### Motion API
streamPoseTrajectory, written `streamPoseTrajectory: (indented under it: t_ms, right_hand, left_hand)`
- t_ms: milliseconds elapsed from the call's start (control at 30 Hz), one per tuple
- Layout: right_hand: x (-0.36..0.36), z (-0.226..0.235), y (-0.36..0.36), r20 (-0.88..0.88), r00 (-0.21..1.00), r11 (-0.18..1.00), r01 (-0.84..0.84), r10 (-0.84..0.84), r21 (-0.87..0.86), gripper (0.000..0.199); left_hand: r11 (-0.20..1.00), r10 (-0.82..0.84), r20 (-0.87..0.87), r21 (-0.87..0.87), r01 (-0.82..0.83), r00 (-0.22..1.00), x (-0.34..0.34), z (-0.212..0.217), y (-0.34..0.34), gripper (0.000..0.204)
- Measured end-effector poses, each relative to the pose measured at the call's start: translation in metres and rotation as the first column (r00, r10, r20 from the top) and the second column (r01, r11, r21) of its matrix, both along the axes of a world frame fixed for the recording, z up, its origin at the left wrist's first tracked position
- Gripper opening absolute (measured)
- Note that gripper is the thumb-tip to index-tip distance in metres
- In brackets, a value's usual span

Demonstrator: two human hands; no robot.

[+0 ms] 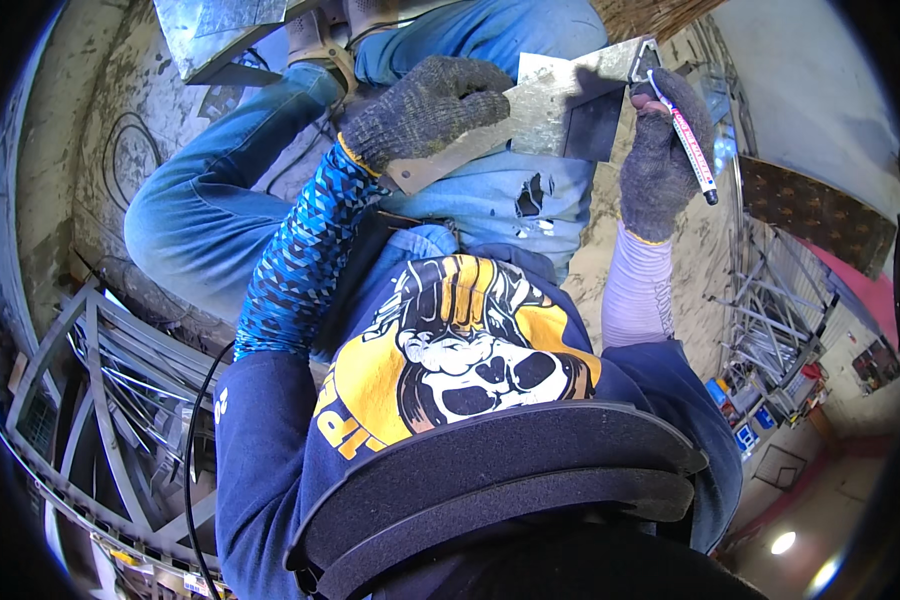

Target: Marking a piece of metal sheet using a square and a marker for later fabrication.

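I look down from far away at a lap in blue jeans [490, 205], with holes ripped in the cloth. The left hand [430, 115] wears a dark gray glove, and its fingers pinch a flat metal strip [445, 165]. The strip goes up to a shiny metal piece [550, 95] that sits over the lap, between the 2 hands. I can't tell if those 2 parts are joined. The right hand [655, 165] wears a gray glove too, and its fingers pinch a thin red and white marker [687, 147]. The marker's black end points down toward me. Its other end is right by the metal piece, but I can't tell if they touch. A big metal block [220, 30] is at the top left.
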State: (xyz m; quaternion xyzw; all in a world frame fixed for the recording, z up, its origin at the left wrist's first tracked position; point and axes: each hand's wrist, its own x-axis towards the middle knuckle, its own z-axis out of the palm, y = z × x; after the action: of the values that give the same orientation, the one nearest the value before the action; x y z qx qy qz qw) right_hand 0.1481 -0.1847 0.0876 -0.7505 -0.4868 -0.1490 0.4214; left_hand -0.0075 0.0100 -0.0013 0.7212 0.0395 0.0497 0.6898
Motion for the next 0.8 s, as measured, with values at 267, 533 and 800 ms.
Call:
streamPoseTrajectory:
  t_ms: [267, 533, 800]
  right_hand:
    - [-0.015, 0.016, 0.017, -0.615, 0.788, 1.0, 0.01, 0.008, 0.027, 0.019]
    - [-0.018, 0.021, 0.035, -0.577, 0.814, 0.914, -0.182, -0.067, -0.362, 0.018]
    - [-0.02, 0.016, 0.038, -0.346, 0.93, 0.84, -0.286, 0.127, -0.461, 0.016]
  left_hand:
    - [0.999, -0.004, -0.006, -0.04, 0.003, 1.0, 0.0, -0.005, -0.002, 0.034]
    - [0.999, -0.023, 0.037, 0.026, 0.022, 0.999, 0.0, -0.003, -0.001, 0.026]
    - [0.979, -0.116, 0.084, 0.179, 0.099, 0.99, -0.001, 0.0, 0.007, 0.027]
